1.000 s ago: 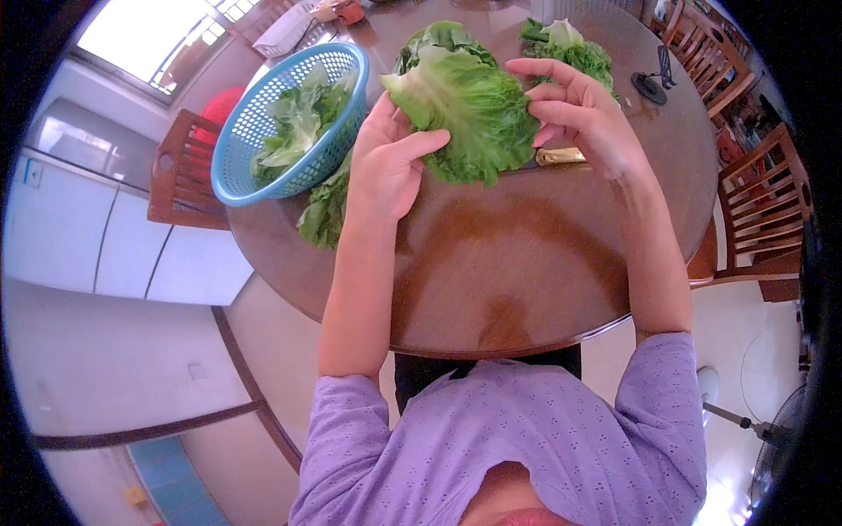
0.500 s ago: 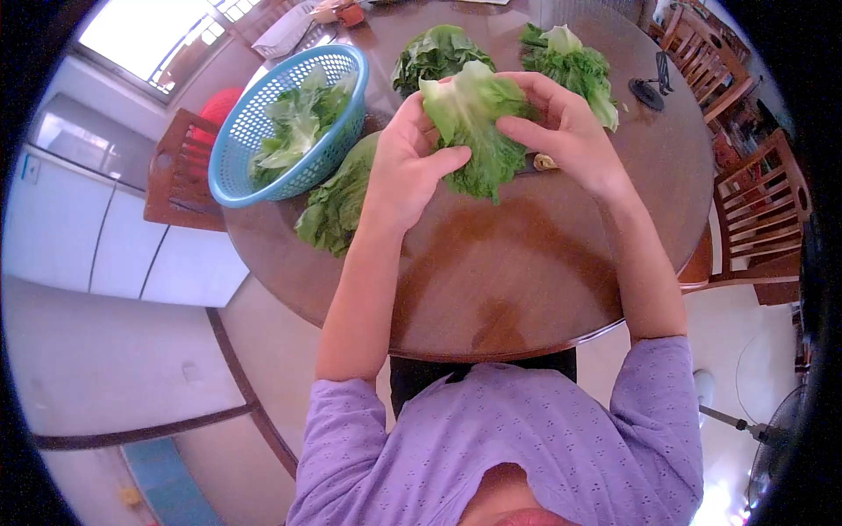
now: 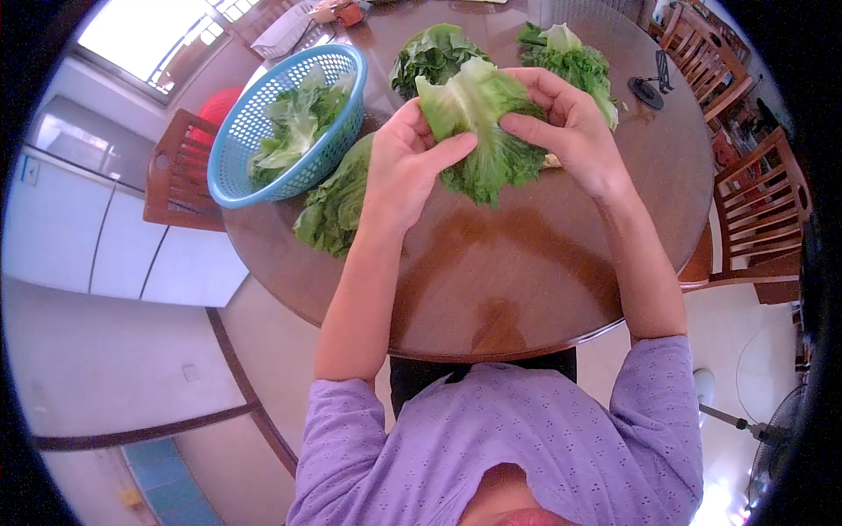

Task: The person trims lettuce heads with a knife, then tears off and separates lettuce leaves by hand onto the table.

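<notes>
Between my two hands is a lettuce leaf (image 3: 487, 131), its pale stem end up and its frilly green edge hanging down. My left hand (image 3: 408, 162) pinches its left side, thumb laid across the front. On the right side, my right hand (image 3: 566, 131) grips the leaf with thumb in front and fingers behind. Beyond the leaf lies a dark green leafy bunch (image 3: 434, 57), and farther right a frilly lettuce (image 3: 570, 66). More green leaves (image 3: 338, 202) rest on the table beside my left forearm, partly hidden by it. A small pale piece (image 3: 551, 161) shows beneath my right hand.
A blue plastic basket (image 3: 230, 167) holding leaves stands at the table's left edge. The round brown table (image 3: 491, 289) spans the middle. A black stand (image 3: 647, 92) sits at its right. Wooden chairs (image 3: 763, 206) are on the right, another chair (image 3: 180, 175) on the left.
The lettuce leaf has opened out wider and hangs slightly lower. My left thumb has shifted a little to the right and up across it. Both hands keep hold.
</notes>
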`<state>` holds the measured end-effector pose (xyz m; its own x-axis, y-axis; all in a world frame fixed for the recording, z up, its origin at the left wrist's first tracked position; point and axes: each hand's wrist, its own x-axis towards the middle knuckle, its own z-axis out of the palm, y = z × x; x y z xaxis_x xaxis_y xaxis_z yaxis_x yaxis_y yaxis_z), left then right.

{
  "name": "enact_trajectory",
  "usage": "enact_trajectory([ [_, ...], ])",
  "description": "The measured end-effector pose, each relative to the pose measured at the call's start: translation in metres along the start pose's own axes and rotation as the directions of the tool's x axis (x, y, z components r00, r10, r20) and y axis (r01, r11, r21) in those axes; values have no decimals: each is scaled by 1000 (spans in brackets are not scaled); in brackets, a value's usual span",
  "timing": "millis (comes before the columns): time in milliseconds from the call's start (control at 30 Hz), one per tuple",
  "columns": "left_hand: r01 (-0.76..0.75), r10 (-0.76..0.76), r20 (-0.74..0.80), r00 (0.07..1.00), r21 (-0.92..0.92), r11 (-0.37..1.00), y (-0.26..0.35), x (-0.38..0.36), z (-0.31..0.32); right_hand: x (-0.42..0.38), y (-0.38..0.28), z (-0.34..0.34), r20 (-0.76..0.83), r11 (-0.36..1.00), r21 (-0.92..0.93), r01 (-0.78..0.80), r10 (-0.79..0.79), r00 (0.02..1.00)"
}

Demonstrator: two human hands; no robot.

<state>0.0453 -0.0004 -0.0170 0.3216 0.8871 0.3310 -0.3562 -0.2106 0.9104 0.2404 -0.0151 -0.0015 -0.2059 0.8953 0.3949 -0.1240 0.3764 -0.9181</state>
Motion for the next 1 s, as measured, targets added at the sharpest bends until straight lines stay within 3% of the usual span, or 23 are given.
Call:
enact_trajectory([
  [167, 1, -1, 7, 1000, 14, 1000, -1, 0, 0, 0, 2, -1, 30, 1000, -8, -22, 23, 999],
  [367, -21, 23, -19, 1000, 131, 991, 0, -2, 2, -2, 4, 7, 32, 961, -234, 150, -146, 989],
  [467, -40, 44, -27, 999, 156, 987, -1, -3, 3, -3, 4, 5, 37, 961, -268, 64, -56, 998],
  [567, -62, 73, -52, 996, 187, 980, -1, -3, 4, -5, 6, 8, -2, 949, -291, 122, -128, 992],
  [667, -88, 103, -75, 992, 188, 978, -2, -4, 3, -7, 6, 16, -34, 831, -502, 241, -298, 954],
  [767, -96, 113, -115, 987, 144, 985, -3, -4, 4, -10, -1, 25, 7, 748, -588, 309, -377, 926],
  [1000, -54, 66, -143, 987, 88, 995, -3, -6, 4, -14, 1, 31, 17, 725, -611, 319, -391, 920],
])
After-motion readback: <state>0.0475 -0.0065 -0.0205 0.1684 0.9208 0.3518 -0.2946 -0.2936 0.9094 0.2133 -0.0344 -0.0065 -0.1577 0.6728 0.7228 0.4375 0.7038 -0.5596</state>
